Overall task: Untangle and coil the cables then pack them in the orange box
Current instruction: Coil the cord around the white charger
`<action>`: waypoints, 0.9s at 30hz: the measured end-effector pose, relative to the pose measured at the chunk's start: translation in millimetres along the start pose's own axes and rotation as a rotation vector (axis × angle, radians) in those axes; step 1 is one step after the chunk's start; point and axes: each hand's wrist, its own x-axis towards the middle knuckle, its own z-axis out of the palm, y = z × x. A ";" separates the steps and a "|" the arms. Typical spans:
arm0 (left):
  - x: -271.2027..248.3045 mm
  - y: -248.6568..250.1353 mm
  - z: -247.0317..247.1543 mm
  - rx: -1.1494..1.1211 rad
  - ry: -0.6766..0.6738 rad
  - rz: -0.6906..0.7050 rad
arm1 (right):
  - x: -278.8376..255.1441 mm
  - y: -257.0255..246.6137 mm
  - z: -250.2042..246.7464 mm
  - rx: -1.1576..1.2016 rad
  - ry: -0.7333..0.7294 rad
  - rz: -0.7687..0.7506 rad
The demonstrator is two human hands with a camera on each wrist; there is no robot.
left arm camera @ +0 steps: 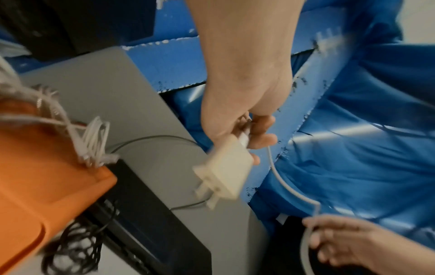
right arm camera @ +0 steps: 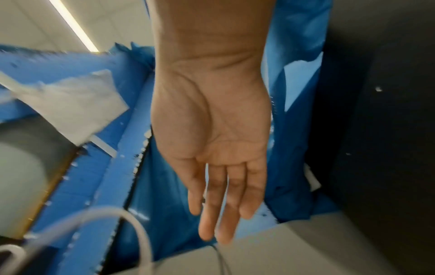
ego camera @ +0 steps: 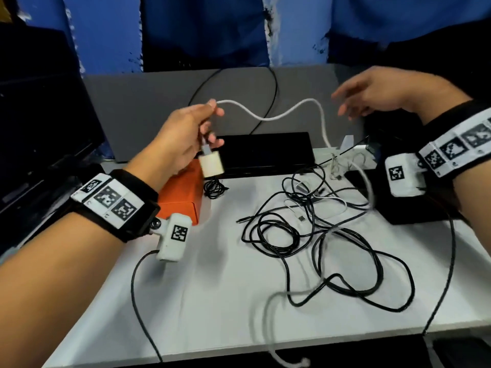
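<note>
So nearest is one tangle of thin black cables (ego camera: 318,243) on the white tabletop (ego camera: 212,288), below both hands. Left hand (ego camera: 183,139) fingers pinch one white cable (ego camera: 265,118) near its boxy cream charger (ego camera: 211,163), which hangs plug-down over one orange box (ego camera: 183,197). Right hand (ego camera: 385,91) has fingers straight and loose, holding nothing; the cable runs sideways toward it.

a: the white cable (ego camera: 292,108) looks like smooth matt plastic, same as its cream charger block (ego camera: 211,164).
b: and the orange box (ego camera: 183,197)?
a: matt, card or plastic, can't tell. the black cables (ego camera: 342,258) have a slight rubbery sheen, and the table (ego camera: 212,293) is smooth and white.
b: backdrop?
a: blue sheet (left arm camera: 367,148), glossy, creased.
</note>
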 end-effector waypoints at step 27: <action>-130.7 5.6 11.9 -0.359 -0.210 0.214 | -114.0 -104.0 181.5 -0.204 0.027 -0.460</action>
